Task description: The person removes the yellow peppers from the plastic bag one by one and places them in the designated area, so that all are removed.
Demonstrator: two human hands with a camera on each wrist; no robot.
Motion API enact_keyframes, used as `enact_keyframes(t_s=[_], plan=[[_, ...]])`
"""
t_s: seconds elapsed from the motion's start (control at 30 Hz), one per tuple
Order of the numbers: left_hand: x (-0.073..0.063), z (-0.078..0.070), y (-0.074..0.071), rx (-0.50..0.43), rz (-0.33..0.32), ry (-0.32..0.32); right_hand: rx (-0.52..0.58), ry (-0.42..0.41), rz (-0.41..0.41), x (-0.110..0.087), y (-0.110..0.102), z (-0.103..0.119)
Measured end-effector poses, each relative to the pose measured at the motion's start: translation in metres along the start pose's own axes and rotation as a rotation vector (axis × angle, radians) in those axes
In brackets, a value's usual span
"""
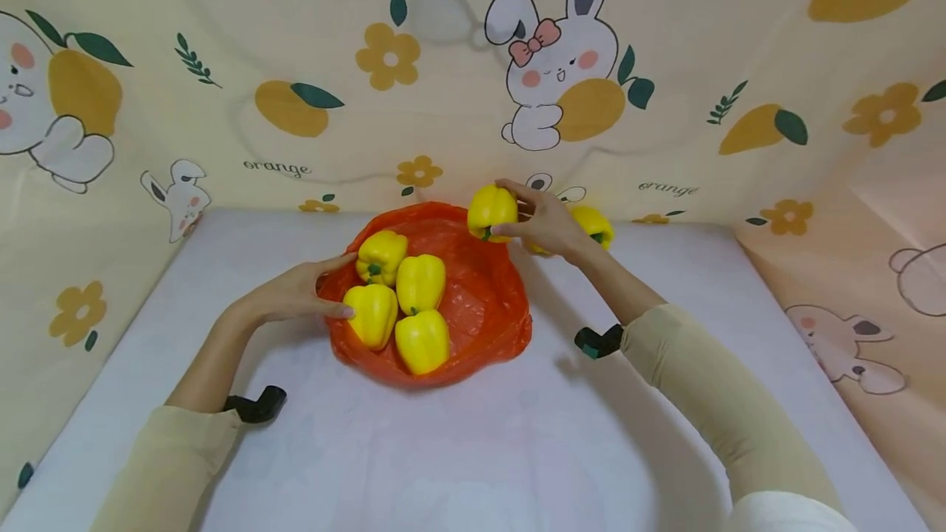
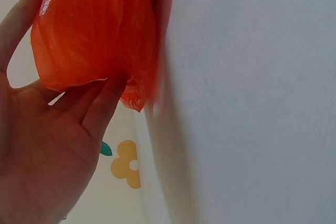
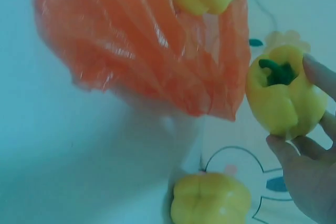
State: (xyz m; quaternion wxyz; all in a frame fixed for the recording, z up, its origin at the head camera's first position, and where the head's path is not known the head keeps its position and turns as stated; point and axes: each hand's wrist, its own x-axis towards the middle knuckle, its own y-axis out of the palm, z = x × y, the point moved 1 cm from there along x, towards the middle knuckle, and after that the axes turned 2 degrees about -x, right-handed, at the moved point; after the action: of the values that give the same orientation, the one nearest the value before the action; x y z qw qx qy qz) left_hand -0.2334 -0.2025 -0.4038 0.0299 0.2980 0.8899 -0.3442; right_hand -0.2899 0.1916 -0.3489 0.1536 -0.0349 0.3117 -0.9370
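A red plastic bag stands with its mouth spread wide on the table. Several yellow bell peppers lie in its left half. My left hand holds the bag's left side, thumb near the rim; in the left wrist view the fingers curve against the red plastic. Above the far right rim, my right hand grips another yellow bell pepper between thumb and fingers. Its green stem shows in the right wrist view.
Beyond the right hand, another yellow pepper sits at the table's back edge, with one more partly hidden by the hand. A patterned cloth hangs behind the white table and along its sides.
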Motion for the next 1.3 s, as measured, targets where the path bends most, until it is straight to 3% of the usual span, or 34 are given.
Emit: enact_keyframes(t_s=[0.23,0.6,0.87,1.13,1.3], plan=[[-0.002,0.007,0.004,-0.014,0.005,-0.004,0.036,-0.009,0.003,-0.008,-0.009,-0.012],[0.000,0.007,0.003,-0.005,-0.003,-0.014,0.040,-0.055,0.014,-0.018,-0.036,-0.023],[0.002,0.004,0.003,-0.002,-0.003,-0.025,0.044,-0.036,-0.014,-0.027,-0.054,-0.034],[0.004,0.002,0.002,0.004,-0.004,-0.023,0.070,0.045,-0.073,-0.036,-0.078,-0.047],[0.006,0.002,0.002,0.000,-0.001,-0.025,0.041,0.036,-0.074,-0.041,-0.092,-0.053]])
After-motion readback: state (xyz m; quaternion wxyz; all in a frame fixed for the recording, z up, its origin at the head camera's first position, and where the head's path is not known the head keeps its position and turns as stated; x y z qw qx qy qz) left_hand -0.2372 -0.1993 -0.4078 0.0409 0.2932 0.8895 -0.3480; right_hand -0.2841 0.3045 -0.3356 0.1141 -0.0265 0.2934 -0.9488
